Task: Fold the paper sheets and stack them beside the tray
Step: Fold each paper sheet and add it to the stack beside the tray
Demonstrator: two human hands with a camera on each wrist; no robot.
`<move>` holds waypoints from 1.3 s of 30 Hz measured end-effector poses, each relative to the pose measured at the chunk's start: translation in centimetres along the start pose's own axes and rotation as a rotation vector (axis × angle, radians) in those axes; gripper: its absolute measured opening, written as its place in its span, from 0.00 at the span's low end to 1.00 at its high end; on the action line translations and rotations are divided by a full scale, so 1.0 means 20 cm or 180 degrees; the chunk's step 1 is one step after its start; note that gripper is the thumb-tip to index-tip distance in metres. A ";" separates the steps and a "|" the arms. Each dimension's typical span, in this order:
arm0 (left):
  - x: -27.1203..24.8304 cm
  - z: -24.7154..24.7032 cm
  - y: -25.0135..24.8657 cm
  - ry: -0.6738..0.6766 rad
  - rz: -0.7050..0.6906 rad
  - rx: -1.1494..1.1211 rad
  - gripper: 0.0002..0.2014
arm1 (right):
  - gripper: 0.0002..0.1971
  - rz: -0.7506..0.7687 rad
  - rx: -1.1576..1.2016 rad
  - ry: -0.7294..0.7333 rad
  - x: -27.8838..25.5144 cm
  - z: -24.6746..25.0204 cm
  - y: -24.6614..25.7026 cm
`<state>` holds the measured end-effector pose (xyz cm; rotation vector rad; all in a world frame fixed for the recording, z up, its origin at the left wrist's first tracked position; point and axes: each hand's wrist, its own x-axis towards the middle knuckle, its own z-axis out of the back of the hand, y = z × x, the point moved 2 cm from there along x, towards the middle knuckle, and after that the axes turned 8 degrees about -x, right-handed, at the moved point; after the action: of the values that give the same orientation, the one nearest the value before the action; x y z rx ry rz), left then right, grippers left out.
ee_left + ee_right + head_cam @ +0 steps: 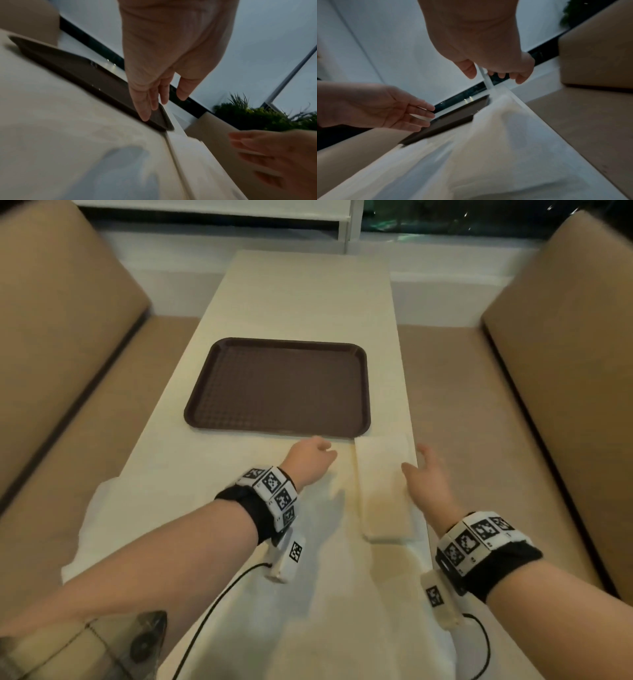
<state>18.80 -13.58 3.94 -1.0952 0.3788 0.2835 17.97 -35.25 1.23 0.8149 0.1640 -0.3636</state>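
So the brown tray [277,386] sits flat in the middle of the long pale desk [301,296], and it has nothing on it. Right at its near right corner there's the folded paper [385,487], a long narrow strip lying flat along the right edge of the desk, its far end just beside the tray's corner. Whether that's one sheet or a few stacked, I can't tell, though the left wrist view shows a bit of thickness along its edge.

Left hand [310,460] is over the desk just in front of the tray's near rim, left of the folded paper. Its grip is loose: fingers [145,106] point down nearly straight, tips right at the tray's edge, holding nothing. Can't say for sure if they actually touch the rim.

Right hand [428,481] is at the right side of the folded paper, over the desk's edge, palm turned inward. Grip is relaxed and open here too, fingers spread a little, nothing in it. From the right wrist view it looks lifted off the paper rather than pressing on it.

A bigger pale sheet [102,508] sticks out past the desk's near left edge under the left forearm. Tan sofa cushions [68,337] run along both sides.
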 end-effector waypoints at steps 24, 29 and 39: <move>-0.47 0.70 0.66 0.0144 0.0021 0.1171 0.17 | 0.28 0.1041 -0.3023 0.1602 -0.46 -0.75 0.39; -0.44 0.68 0.68 0.0361 -0.0048 0.1060 0.23 | 0.07 0.1144 -0.2781 0.1706 -0.45 -0.72 0.44; -0.38 0.58 0.41 0.0416 -0.0427 0.0022 0.09 | 0.06 0.1496 -0.1361 0.1757 -0.46 -0.41 0.71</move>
<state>10.54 0.21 5.33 -1.1299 0.4202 0.0920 14.81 -17.98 7.94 0.4886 0.5338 0.3423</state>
